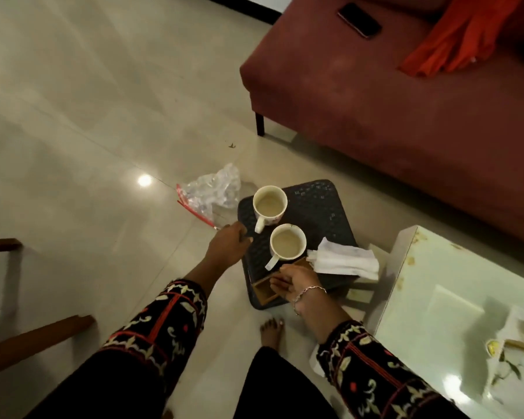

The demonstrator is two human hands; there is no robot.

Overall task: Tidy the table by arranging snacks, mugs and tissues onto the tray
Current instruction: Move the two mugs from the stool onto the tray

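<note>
Gripping the dark tray (pixel 315 204) by its left and near edges, the left hand (pixel 229 246) and right hand (pixel 297 282) close on it, probably to carry it level. Two mugs (pixel 270 204) sit centred; tissues (pixel 342 261) lie at its right. A clear bag (pixel 212 192) hangs beyond the left hand

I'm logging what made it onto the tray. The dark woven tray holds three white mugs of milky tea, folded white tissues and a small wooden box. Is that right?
Not quite: the head view shows two white mugs of milky tea, not three, on the dark woven tray. The folded white tissues and small wooden box are there as you said.
</note>
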